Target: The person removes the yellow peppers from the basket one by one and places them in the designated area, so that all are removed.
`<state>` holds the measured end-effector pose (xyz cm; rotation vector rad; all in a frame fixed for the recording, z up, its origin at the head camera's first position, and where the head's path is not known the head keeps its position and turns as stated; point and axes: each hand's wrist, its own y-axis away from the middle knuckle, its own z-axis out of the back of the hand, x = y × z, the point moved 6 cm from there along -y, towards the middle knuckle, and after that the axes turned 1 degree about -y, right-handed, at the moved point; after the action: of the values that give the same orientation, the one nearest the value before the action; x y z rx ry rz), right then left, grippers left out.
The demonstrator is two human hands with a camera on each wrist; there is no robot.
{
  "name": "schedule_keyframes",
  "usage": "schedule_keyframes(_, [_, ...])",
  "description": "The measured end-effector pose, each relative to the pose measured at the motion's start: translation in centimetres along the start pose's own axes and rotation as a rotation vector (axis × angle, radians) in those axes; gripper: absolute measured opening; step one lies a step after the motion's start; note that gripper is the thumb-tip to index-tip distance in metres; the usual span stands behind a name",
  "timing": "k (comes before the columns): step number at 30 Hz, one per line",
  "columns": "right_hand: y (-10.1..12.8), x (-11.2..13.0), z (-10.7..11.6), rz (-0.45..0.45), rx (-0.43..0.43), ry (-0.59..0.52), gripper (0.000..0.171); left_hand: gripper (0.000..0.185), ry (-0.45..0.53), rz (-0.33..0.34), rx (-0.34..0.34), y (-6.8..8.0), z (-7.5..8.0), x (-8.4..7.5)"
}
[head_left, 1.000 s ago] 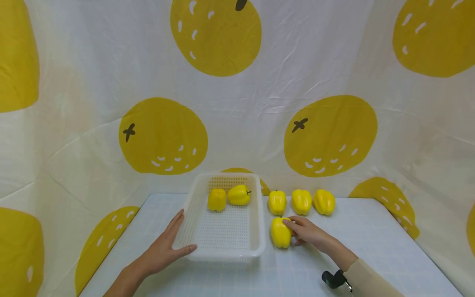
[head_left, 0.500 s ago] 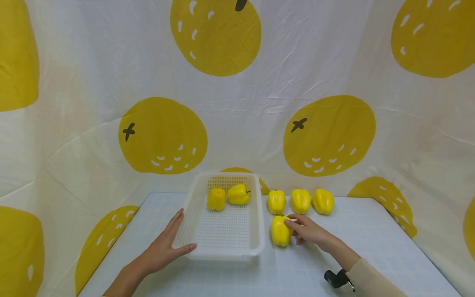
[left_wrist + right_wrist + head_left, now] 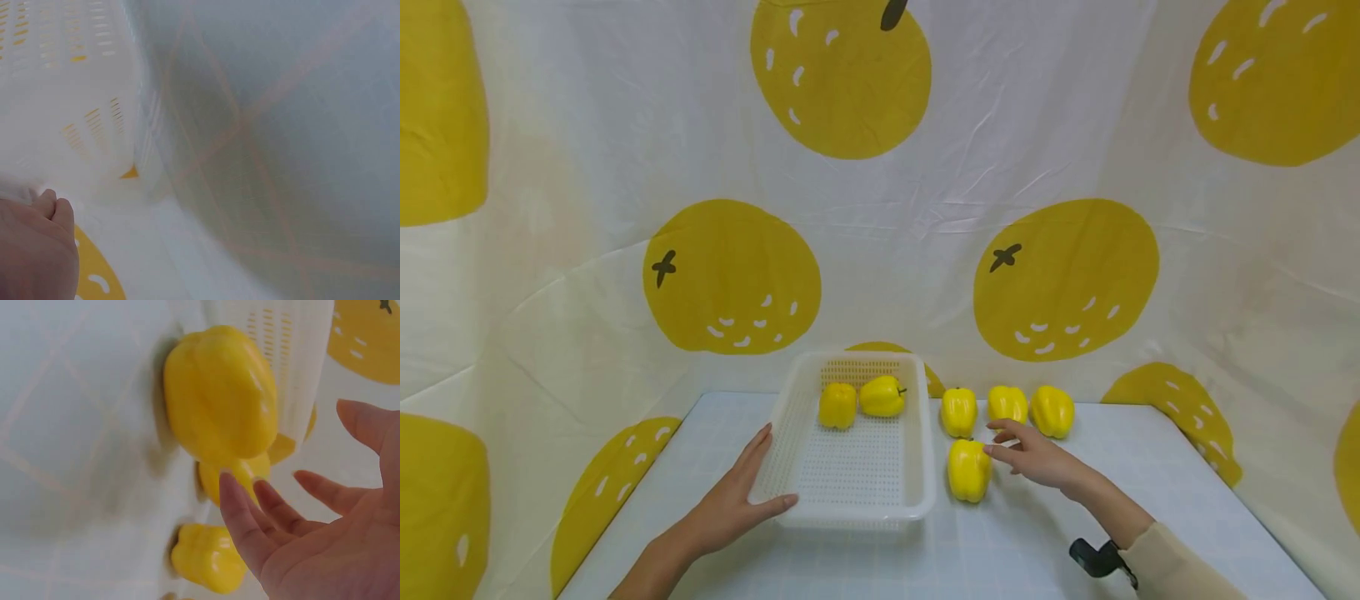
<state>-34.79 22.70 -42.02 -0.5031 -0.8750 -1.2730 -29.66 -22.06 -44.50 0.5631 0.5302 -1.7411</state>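
A white perforated basket (image 3: 850, 515) sits on the pale blue table (image 3: 1000, 550) with two yellow peppers (image 3: 837, 406) (image 3: 882, 396) at its far end. My left hand (image 3: 752, 483) rests flat against the basket's near left corner, thumb on the front rim; the left wrist view shows the basket wall (image 3: 69, 94) close up. My right hand (image 3: 1000, 440) hovers open, fingers spread, just right of a lone yellow pepper (image 3: 968, 471) lying beside the basket. In the right wrist view my fingers (image 3: 250, 525) stand clear of that pepper (image 3: 219, 394).
Three more yellow peppers (image 3: 958, 412) (image 3: 1007, 404) (image 3: 1052, 411) line the table's back edge, right of the basket. A white cloth with big yellow fruit prints (image 3: 1067, 275) hangs behind and at both sides. A black camera mount (image 3: 1097, 557) sits on my right wrist.
My right hand has let go of the lone pepper, opened and lifted slightly towards the back row. The pepper stays by the basket. My left hand has not moved.
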Motion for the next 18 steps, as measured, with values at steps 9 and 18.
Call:
schedule_keyframes(9, [-0.2, 4.2, 0.4, 0.093, 0.006, 0.081, 0.061, 0.114, -0.001, 0.019, 0.004, -0.1, 0.0, 0.3])
schedule_keyframes(18, [-1.5, 7.6, -0.8, 0.156, 0.04, 0.088, 0.059, 0.113, 0.019, 0.03, 0.009, -0.1, -0.1, 0.3])
